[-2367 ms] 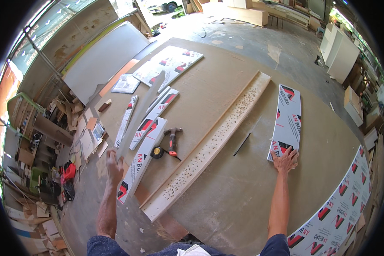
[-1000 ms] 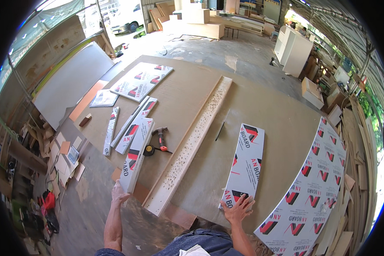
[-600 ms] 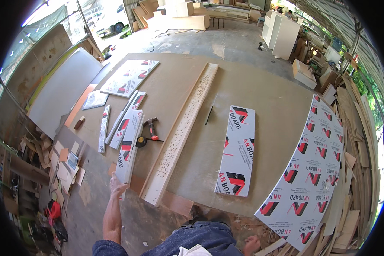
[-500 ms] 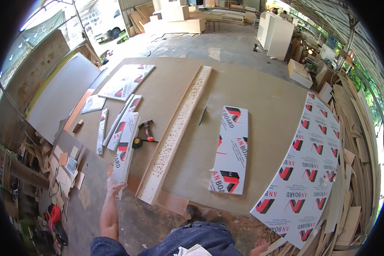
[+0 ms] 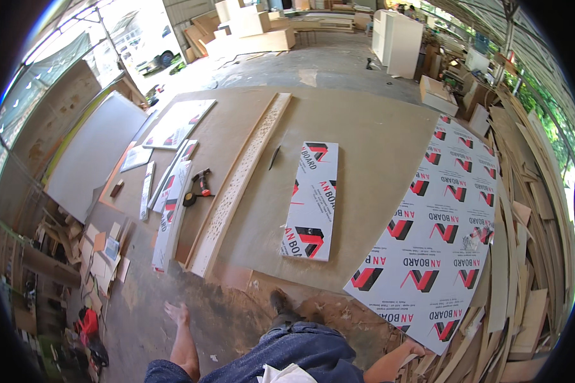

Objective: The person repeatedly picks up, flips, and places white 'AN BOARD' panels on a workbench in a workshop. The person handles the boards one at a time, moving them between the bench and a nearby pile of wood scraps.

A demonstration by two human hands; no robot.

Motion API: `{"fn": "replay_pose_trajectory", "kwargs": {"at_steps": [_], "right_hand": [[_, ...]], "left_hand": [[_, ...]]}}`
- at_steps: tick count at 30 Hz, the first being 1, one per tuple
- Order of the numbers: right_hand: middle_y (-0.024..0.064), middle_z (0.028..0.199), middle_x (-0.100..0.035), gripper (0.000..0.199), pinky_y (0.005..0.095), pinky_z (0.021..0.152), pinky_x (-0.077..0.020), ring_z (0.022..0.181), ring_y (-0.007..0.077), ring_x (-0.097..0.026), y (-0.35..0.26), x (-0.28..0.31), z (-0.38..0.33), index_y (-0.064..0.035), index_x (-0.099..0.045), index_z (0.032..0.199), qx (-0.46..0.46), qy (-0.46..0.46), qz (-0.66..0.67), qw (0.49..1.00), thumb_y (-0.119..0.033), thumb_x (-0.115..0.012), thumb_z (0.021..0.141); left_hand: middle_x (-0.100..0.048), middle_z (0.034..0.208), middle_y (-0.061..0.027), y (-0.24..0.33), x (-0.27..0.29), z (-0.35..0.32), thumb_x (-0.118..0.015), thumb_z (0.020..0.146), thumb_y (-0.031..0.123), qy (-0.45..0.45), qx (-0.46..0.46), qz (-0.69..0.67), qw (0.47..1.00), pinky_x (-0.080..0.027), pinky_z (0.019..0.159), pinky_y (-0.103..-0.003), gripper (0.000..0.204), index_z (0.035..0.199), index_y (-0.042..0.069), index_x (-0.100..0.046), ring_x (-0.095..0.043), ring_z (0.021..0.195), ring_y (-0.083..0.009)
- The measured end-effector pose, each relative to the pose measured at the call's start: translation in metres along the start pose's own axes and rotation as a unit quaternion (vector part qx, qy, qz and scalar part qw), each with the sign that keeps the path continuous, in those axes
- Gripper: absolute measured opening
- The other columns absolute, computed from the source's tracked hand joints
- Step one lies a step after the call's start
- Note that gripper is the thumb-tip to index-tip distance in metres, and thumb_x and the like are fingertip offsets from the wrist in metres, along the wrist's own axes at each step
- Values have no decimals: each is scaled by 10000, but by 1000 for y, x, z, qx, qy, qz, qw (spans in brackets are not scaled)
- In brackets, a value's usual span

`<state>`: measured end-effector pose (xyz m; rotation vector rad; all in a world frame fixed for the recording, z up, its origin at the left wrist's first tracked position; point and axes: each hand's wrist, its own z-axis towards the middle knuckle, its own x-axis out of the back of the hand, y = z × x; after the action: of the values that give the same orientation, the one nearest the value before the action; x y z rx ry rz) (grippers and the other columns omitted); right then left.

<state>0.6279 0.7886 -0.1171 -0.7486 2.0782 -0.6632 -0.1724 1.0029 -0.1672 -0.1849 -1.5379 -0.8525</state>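
Note:
My left hand [image 5: 177, 313] hangs over the floor before the near edge of the worktable, its fingers spread, holding nothing. Closest to it lies a board strip [image 5: 172, 214] wrapped in printed film. At the lower right, my right hand [image 5: 416, 348] is at the near edge of a large film-covered board [image 5: 421, 262], with its fingers seemingly closed round that edge and partly hidden. A shorter film-covered panel [image 5: 312, 201] rests flat on the middle of the table. Left of it runs a long, pale wooden channel [image 5: 236, 185] strewn with small light brown bits.
A hammer [image 5: 201, 182], a black tape measure [image 5: 190, 199] and a dark slim tool [image 5: 275, 157] lie on the brown worktable [image 5: 358, 121]. More wrapped panels [image 5: 179, 124] are at the far left. Wood offcuts [image 5: 530, 255] crowd the right side; scraps [image 5: 105, 249] litter the left floor.
My left hand has come off the wrapped strip and moved back toward me. My right hand has moved up to the large board's near edge. The view has shifted to the right.

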Motion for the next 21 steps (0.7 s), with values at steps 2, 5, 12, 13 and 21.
{"fn": "replay_pose_trajectory", "kwargs": {"at_steps": [2, 5, 12, 13, 21], "right_hand": [[225, 1414, -523, 791, 488, 1078, -399, 1298, 352, -510, 6, 13, 25, 15, -506, 1403, -2, 14, -66, 998, -617, -501, 927], [227, 1403, -529, 775, 488, 1075, -401, 1291, 356, -515, 36, 30, 48, 15, -513, 1393, -31, 32, -170, 985, -603, -504, 926], [232, 1376, -544, 739, 488, 1068, -408, 1273, 363, -527, 83, 45, 77, 16, -529, 1370, -39, 23, -350, 936, -572, -513, 923], [233, 1372, -546, 734, 488, 1067, -409, 1270, 364, -528, 87, 47, 80, 16, -531, 1367, -36, 22, -368, 929, -568, -514, 923], [239, 1342, -563, 693, 487, 1059, -416, 1249, 372, -542, 108, 51, 91, 17, -550, 1340, -34, 1, -456, 890, -532, -523, 919]], "left_hand": [[-538, 1383, -281, -31, 11, -63, -756, 803, 294, -166, 58, 38, 984, -419, 1084, -477, 727, 1383, -53, -489, -513, 1306, -417], [-722, 1021, -245, -163, 9, -129, -789, 755, 314, -239, 102, -16, 966, -533, 857, -450, 485, 1059, -51, -694, -694, 996, -392], [-713, 840, -125, -228, 67, -263, -760, 858, 307, -485, 215, -34, 847, -524, 623, -420, 396, 1060, -31, -730, -673, 723, -252], [-720, 855, -127, -229, 78, -258, -762, 860, 290, -500, 143, -19, 854, -533, 636, -409, 383, 1073, -26, -728, -679, 731, -252], [-747, 1020, -142, -118, 95, -231, -779, 863, 228, -408, 101, -24, 907, -565, 768, -325, 396, 1156, -23, -690, -720, 860, -205]]}}
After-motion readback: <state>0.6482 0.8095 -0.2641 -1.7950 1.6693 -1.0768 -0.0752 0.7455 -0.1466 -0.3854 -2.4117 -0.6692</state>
